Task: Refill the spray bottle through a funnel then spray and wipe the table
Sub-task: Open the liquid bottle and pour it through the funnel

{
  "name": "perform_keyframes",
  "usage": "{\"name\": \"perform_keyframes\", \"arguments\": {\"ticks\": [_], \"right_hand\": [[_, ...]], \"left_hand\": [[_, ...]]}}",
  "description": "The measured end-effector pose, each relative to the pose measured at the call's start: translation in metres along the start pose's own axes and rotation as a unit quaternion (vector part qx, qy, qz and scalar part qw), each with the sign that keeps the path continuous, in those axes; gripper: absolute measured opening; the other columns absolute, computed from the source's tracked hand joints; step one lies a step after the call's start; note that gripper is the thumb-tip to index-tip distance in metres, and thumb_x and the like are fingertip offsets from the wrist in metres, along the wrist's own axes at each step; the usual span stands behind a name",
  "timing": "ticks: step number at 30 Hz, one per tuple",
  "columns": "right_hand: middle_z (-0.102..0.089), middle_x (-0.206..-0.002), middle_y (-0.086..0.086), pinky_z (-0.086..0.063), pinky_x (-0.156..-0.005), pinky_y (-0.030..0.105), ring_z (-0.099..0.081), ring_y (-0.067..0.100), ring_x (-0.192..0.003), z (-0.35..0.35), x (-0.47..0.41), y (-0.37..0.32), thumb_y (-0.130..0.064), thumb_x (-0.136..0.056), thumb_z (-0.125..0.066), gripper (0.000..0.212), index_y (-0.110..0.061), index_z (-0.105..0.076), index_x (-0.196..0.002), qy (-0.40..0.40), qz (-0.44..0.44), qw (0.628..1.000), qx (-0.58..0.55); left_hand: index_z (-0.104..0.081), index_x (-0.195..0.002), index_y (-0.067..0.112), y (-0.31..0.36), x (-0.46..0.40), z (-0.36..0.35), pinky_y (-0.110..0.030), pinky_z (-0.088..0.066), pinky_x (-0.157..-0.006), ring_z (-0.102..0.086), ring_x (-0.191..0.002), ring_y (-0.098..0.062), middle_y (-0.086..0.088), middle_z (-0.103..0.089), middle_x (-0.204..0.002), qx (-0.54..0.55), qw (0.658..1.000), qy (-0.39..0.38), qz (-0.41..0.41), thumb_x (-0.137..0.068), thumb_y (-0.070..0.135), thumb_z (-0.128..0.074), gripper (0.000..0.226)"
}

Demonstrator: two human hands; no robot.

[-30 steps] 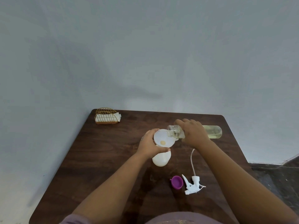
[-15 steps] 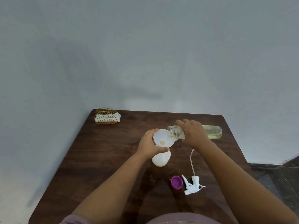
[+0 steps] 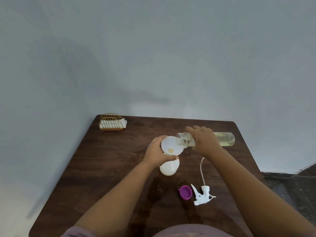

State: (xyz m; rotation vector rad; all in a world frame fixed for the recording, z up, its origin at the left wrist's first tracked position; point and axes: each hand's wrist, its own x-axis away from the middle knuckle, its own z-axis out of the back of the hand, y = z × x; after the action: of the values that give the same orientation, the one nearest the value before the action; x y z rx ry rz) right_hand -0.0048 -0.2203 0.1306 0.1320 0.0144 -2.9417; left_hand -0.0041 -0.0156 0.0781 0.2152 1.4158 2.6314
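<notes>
A dark wooden table (image 3: pixel 109 161) stands against a pale wall. Near its middle, a person's right hand (image 3: pixel 204 141), fingers wrapped round a clear refill bottle (image 3: pixel 224 141) of yellowish liquid, tips it on its side so the open mouth sits over a white funnel (image 3: pixel 171 146). The left hand (image 3: pixel 156 154) curls round the funnel's neck atop the white spray bottle (image 3: pixel 169 167). Nearer the person than the spray bottle lie the white trigger sprayer head (image 3: pixel 202 194) and, just beside it, a purple cap (image 3: pixel 185 192). At the table's far left corner sits a gold wire napkin holder (image 3: pixel 112 121).
</notes>
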Motion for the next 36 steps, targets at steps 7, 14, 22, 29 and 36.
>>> {"name": "perform_keyframes", "arguments": {"ticks": [7,14,22,29,36], "right_hand": [[-0.058,-0.096,-0.005,-0.043,-0.078,0.033,-0.057,0.022,-0.087,0.0006,0.0005,0.0001,-0.024,-0.071,-0.071,0.056,-0.031,-0.048,-0.121,-0.002,-0.001,1.000,0.001],[-0.058,-0.097,-0.004,-0.045,-0.081,0.034,-0.058,0.023,-0.089,0.0045,0.0005,-0.0018,-0.021,-0.070,-0.071,0.058,-0.030,-0.048,-0.123,-0.003,-0.004,1.000,-0.004],[-0.057,-0.095,-0.005,-0.043,-0.078,0.032,-0.056,0.022,-0.086,0.0065,-0.0001,-0.0037,-0.022,-0.071,-0.070,0.055,-0.030,-0.048,-0.121,-0.007,-0.003,1.000,-0.002],[-0.058,-0.096,-0.005,-0.045,-0.079,0.033,-0.056,0.021,-0.086,0.0060,0.0002,-0.0047,-0.022,-0.070,-0.072,0.056,-0.031,-0.049,-0.120,-0.004,-0.003,1.000,-0.002],[-0.059,-0.097,-0.004,-0.045,-0.079,0.032,-0.057,0.021,-0.086,0.0053,-0.0009,-0.0062,-0.023,-0.071,-0.071,0.056,-0.030,-0.048,-0.122,-0.003,0.001,1.000,0.006]], "left_hand": [[-0.049,-0.132,0.029,-0.0013,-0.0003,-0.0006,-0.036,-0.049,-0.095,-0.049,-0.117,-0.014,0.007,-0.051,-0.134,-0.002,1.000,-0.002,0.003,-0.059,0.036,-0.090,0.085],[-0.049,-0.132,0.029,-0.0011,-0.0007,-0.0011,-0.038,-0.049,-0.097,-0.050,-0.118,-0.015,0.008,-0.051,-0.134,-0.006,1.000,0.000,0.003,-0.059,0.037,-0.090,0.085],[-0.048,-0.133,0.030,-0.0023,-0.0009,-0.0019,-0.039,-0.050,-0.097,-0.050,-0.118,-0.014,0.009,-0.050,-0.134,-0.006,1.000,0.002,0.007,-0.058,0.037,-0.090,0.086],[-0.049,-0.132,0.030,-0.0029,-0.0017,-0.0025,-0.036,-0.050,-0.096,-0.051,-0.116,-0.013,0.008,-0.052,-0.133,-0.006,1.000,0.002,0.005,-0.057,0.038,-0.091,0.086],[-0.048,-0.133,0.030,-0.0027,-0.0010,-0.0027,-0.035,-0.049,-0.096,-0.050,-0.118,-0.014,0.008,-0.050,-0.135,-0.008,1.000,0.001,0.004,-0.058,0.037,-0.090,0.087]]}}
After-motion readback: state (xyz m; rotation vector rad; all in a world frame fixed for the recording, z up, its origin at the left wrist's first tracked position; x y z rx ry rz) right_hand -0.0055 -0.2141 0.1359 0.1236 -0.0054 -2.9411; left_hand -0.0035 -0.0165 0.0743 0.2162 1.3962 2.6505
